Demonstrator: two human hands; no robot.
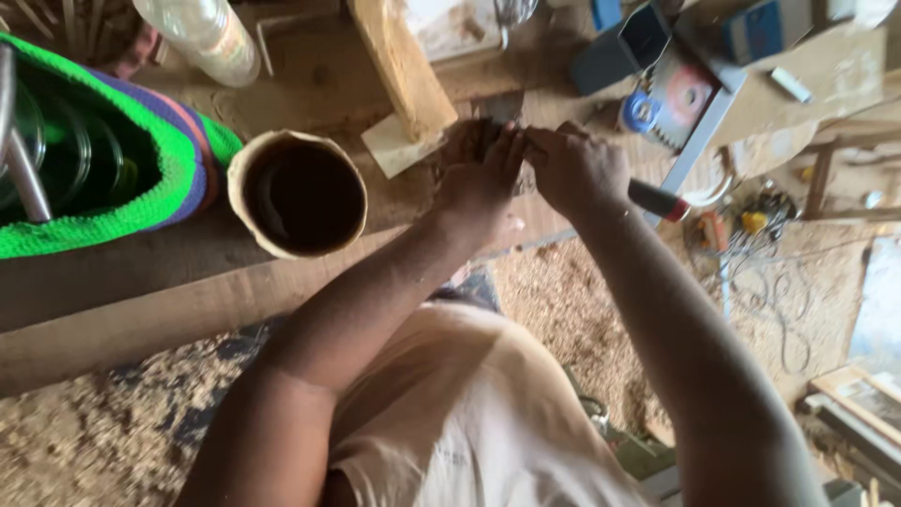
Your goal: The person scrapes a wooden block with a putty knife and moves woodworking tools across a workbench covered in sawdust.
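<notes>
My left hand (pixel 481 174) and my right hand (pixel 574 169) meet over the wooden workbench (pixel 188 291), fingers closed around a small dark piece that they mostly hide. My right hand also grips a tool with a red and black handle (pixel 657 200) that sticks out to the right. A pale wooden block (pixel 404 70) stands just beyond the hands. A hollow wooden cylinder (pixel 298 195) stands upright to the left of my left hand.
A green, purple and orange knitted bag (pixel 141 202) holding clear bottles lies at far left. A plastic bottle (pixel 202 38) lies at the back. A saw blade and boxes (pixel 685 89) sit at back right. Sawdust and tangled wires (pixel 751 253) cover the floor.
</notes>
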